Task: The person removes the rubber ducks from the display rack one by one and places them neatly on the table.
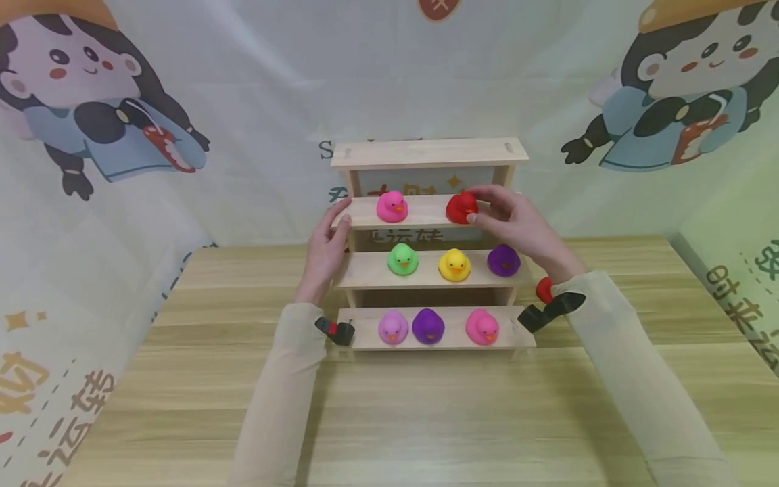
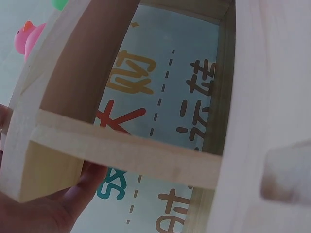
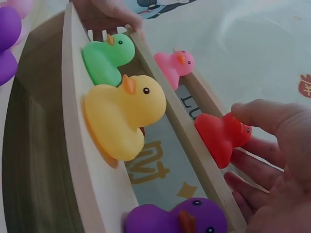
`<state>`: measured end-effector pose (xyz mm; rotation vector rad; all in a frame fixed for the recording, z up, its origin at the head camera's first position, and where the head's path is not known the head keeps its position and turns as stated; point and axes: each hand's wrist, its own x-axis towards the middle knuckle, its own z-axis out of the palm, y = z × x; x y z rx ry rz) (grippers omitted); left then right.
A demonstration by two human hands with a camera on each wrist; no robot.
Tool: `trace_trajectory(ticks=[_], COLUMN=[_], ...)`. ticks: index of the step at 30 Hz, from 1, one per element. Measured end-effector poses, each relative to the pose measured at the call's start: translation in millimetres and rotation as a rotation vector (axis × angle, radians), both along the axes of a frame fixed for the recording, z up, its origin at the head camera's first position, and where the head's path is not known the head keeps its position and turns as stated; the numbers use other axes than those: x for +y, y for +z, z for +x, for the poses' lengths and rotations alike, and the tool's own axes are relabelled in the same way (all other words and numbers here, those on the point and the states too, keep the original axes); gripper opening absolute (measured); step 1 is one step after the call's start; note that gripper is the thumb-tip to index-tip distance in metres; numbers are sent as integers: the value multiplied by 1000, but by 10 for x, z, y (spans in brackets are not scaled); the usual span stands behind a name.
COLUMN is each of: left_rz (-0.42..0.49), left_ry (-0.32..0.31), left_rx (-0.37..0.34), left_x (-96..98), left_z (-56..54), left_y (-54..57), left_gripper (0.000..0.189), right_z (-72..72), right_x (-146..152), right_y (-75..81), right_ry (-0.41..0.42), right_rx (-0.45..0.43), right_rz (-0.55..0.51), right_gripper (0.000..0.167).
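A wooden tiered shelf [image 1: 429, 154] stands on the table with toy ducks on its steps. My left hand [image 1: 325, 250] grips the shelf's left end at the second board from the top, fingers [image 2: 85, 191] wrapped around the wood in the left wrist view. At the right of that same board, my right hand [image 1: 517, 223] pinches a red duck [image 1: 460, 207] between thumb and fingers, the duck right at the board's surface. Further left on this board sits a pink duck [image 1: 392, 207]. Below are a green duck [image 1: 403, 260], a yellow duck [image 3: 121, 116] and a purple duck [image 1: 504, 260].
The lowest board carries a lilac duck [image 1: 393, 327], a purple duck [image 1: 429, 327] and a pink duck [image 1: 483, 327]. Another red object [image 1: 544, 289] lies on the table [image 1: 438, 419] right of the shelf, partly hidden by my right wrist. A printed cloth [image 1: 262, 81] hangs behind.
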<state>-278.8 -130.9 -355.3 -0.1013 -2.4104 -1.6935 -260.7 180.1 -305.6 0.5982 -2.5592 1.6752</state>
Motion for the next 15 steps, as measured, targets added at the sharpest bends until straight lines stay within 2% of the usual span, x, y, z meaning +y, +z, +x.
trace_trajectory(ticks=[8, 15], left_rz=[10, 4], left_ry=[1, 5], left_rx=[1, -10], left_x=[1, -1], left_z=[6, 7], left_y=[10, 16], left_gripper=[41, 41], right_z=[36, 53], right_x=[-48, -32], right_y=[-56, -55], right_ry=[-79, -92], right_rx=[52, 43], right_rz=[-50, -48], right_gripper=[41, 43])
